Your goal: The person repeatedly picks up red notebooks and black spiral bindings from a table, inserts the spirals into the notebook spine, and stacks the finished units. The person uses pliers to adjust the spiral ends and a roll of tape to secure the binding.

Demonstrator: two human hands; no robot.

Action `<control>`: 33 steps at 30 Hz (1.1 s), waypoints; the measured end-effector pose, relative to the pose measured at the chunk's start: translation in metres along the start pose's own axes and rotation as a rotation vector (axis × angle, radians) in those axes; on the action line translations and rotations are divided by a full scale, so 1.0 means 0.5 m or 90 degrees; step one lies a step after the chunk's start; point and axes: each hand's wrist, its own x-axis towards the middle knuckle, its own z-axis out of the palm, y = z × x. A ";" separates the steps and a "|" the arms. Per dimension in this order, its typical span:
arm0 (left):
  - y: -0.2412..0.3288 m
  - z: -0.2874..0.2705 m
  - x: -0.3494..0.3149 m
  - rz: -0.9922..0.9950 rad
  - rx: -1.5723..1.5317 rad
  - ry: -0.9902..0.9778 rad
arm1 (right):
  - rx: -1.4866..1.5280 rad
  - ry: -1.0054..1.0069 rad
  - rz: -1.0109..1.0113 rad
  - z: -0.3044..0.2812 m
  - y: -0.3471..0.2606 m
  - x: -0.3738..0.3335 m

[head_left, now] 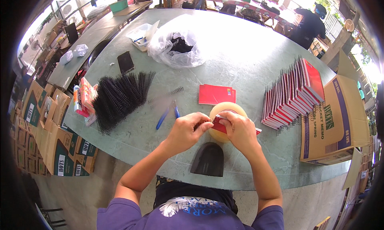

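A small red notebook is held edge-up above a round cream-coloured thing, with my right hand closed around it. My left hand is pinched at the notebook's left end; whatever sits between its fingertips is too small to make out. Just beyond lies a short stack of red notebooks. Blue-handled pliers rest left of my left hand, near a loose black spiral coil. A black rounded flat piece lies between my forearms.
A heap of black spiral coils covers the table's left. At right stand a row of spiral-bound red notebooks and an open cardboard box. Farther back are a plastic bag with black contents, a white tub and a person.
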 end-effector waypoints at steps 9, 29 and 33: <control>0.006 0.012 0.022 -0.106 0.053 0.002 | 0.019 0.025 -0.078 0.001 -0.005 -0.007; 0.009 -0.049 0.063 0.173 0.320 -0.020 | -0.135 -0.028 0.004 -0.007 0.001 -0.002; 0.024 0.040 -0.022 0.295 0.478 -0.082 | -0.141 -0.009 0.035 -0.052 0.009 -0.013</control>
